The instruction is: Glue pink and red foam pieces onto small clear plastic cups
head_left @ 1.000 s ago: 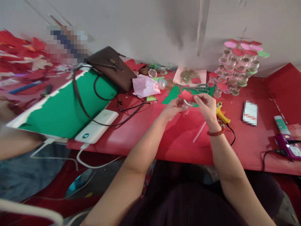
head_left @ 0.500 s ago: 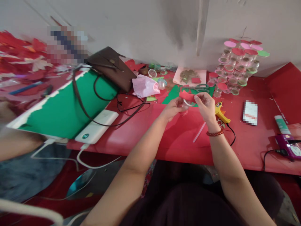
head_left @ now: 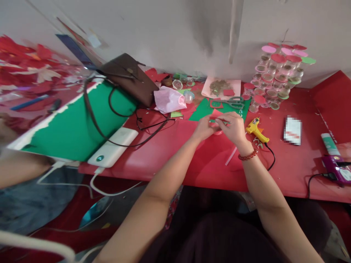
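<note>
Red smooth paper lies along the near edge of the red table, a slim translucent stick resting on it. Above, the left hand grasps a small clear plastic cup; the right hand's grip pinches a small red paper piece by the cup. Beyond lie a yellow glue gun, a green sheet, grey-green-handled scissors and, standing, a tower of clear cups.
</note>
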`<state>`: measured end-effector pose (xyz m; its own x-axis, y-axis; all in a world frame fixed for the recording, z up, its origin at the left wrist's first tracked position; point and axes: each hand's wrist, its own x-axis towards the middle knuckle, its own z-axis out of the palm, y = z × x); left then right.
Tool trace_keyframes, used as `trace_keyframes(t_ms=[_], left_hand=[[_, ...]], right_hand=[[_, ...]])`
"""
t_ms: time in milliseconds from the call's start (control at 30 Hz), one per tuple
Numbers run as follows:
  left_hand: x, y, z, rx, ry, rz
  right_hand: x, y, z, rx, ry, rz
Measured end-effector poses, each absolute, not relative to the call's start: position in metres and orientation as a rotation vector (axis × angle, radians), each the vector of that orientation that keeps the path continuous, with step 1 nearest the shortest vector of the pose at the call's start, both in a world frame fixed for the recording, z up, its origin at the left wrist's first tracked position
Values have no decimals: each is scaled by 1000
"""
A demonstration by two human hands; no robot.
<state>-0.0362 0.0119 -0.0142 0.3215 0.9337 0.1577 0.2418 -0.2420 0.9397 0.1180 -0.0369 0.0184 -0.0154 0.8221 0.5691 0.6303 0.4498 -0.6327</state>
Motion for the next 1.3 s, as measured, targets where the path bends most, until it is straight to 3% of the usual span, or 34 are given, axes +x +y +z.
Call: trace_keyframes(t_ms=[300,900,1300], left_hand=[[-40,10,-7,1691,955,1061],[-41,8,-1,1518,889,1084],[-47,8,4,1269,737,1081]], right_hand=[[117,-38,22,-1258,-1390,500],[125,-30,19,-1188,-1308,680],[130,-32,23,-1138,-1466,450]])
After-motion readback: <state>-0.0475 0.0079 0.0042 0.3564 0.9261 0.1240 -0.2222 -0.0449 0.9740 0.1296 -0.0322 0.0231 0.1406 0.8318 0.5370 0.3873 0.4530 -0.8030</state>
